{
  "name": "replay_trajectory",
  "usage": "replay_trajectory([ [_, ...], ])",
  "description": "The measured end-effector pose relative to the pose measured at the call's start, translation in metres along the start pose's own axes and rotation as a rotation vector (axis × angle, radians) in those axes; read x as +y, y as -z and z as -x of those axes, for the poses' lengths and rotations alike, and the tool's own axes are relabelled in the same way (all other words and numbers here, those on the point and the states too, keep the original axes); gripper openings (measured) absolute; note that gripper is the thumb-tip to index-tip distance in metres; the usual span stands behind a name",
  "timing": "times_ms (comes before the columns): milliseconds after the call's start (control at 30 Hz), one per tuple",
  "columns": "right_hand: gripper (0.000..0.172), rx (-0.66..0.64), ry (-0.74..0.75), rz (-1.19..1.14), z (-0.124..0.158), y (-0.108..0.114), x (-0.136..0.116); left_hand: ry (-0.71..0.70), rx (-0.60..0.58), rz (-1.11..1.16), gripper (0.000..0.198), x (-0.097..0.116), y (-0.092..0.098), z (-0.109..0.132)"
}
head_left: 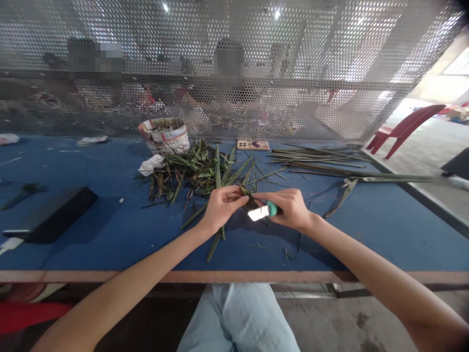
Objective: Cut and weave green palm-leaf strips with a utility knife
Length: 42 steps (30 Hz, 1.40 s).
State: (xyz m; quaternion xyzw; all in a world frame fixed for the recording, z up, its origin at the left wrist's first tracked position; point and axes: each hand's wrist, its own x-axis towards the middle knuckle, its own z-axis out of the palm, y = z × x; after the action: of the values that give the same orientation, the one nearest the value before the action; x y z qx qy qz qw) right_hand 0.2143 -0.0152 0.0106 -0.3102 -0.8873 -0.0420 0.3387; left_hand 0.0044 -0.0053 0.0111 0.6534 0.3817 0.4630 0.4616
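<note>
Over the blue table, my left hand (224, 204) pinches a small folded piece of dark green leaf (247, 194) between thumb and fingers. My right hand (291, 207) is closed around a knife with a green handle (271, 208), and its bright, short blade (258, 213) points left, just below the leaf. The right forefinger reaches toward the leaf; whether it touches is hard to make out. Beneath and behind my left hand, long leaf strips (218, 168) cross the table beside a heap of cut leaf pieces (200, 168).
Behind the heap stands a paper-covered tub (166, 136). A patterned phone (252, 145) lies by the perforated metal screen (286, 107). Long leaves (330, 166) lie at the right. At the left sits a black box (54, 215) with a white cable. A red chair (406, 128) stands beyond the table.
</note>
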Motion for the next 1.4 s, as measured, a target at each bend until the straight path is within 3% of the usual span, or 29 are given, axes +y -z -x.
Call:
replay_trajectory([
  [133,0.026,0.112,-0.411,-0.283,-0.006,-0.006,-0.007,0.004,-0.032,-0.049,0.016,0.004,-0.003,0.002],
  [233,0.029,0.096,-0.516,-0.467,-0.012,-0.008,-0.01,0.007,-0.024,-0.068,0.014,0.006,-0.005,0.003],
  [467,0.028,0.091,-0.585,-0.598,-0.016,-0.007,-0.012,0.032,-0.006,-0.078,0.013,0.004,-0.005,0.002],
  [767,0.03,0.055,-0.577,-0.603,-0.016,-0.006,-0.012,0.044,0.013,-0.098,0.013,0.001,-0.006,0.002],
  [1133,0.025,0.009,-0.565,-0.611,-0.017,-0.005,-0.015,0.035,-0.049,-0.099,0.009,0.003,-0.008,0.004],
  [1300,0.026,0.033,-0.614,-0.66,-0.017,-0.005,-0.013,0.062,0.078,-0.043,0.019,0.001,-0.01,0.003],
  [1400,0.027,0.052,-0.652,-0.708,-0.018,-0.005,-0.012,0.125,0.071,-0.014,0.021,0.001,-0.01,0.002],
])
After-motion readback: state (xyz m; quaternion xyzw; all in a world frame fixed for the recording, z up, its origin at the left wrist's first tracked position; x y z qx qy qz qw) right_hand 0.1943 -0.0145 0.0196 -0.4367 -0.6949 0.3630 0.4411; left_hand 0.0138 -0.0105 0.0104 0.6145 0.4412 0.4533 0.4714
